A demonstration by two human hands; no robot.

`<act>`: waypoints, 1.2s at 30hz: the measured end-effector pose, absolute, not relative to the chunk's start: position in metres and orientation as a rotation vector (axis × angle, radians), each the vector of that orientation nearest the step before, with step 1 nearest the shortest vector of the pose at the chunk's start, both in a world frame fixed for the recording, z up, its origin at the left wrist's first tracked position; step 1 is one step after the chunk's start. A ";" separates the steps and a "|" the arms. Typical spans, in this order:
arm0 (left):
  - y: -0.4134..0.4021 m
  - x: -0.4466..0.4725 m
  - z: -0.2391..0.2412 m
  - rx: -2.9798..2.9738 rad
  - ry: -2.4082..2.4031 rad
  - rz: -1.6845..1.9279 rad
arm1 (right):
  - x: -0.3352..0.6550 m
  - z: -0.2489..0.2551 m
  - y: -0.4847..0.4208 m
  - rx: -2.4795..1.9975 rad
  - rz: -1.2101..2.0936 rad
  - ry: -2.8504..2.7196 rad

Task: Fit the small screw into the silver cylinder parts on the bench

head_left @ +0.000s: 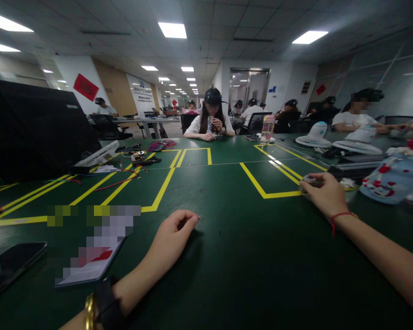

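Note:
My left hand (177, 233) is in a pinch just above the green table (241, 275), thumb and forefinger pressed together. A tiny speck shows at the fingertips, too small to name. Farther out on the right, my right hand (326, 192) has its fingers closed around a small grey round-topped object (307, 179). It is near the corner of a yellow tape outline (282, 195), and my fingers cover part of it. Left of my left hand lies a phone-like slab (99, 266), partly pixelated.
A dark phone (17, 261) lies at the left edge. Wires and small electronic parts (141, 158) are spread at back left beside a large black monitor (37, 128). On the right stand a blue bag (388, 178), white fans (315, 137) and a bottle (267, 129). A person (209, 119) sits opposite.

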State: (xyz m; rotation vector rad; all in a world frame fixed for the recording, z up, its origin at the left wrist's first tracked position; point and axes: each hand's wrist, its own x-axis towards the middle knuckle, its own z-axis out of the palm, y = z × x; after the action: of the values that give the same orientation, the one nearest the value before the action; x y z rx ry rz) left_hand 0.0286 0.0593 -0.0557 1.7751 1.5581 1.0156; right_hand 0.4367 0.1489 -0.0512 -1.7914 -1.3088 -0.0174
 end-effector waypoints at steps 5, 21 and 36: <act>0.059 0.029 -0.053 1.763 1.561 1.014 | 0.332 -0.039 0.102 -1.294 0.442 -1.691; 0.033 0.054 -0.037 1.942 1.230 1.016 | 0.250 -0.060 0.028 -0.973 0.930 -1.920; 0.036 0.055 -0.049 1.940 1.316 0.878 | 0.257 -0.056 0.045 -1.072 0.807 -1.727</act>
State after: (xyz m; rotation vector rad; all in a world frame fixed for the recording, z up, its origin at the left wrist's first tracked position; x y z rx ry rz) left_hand 0.0545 0.0364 -0.0490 1.9396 1.3163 0.8777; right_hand 0.2571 0.0454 -0.0565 -1.0715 -1.7267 0.8069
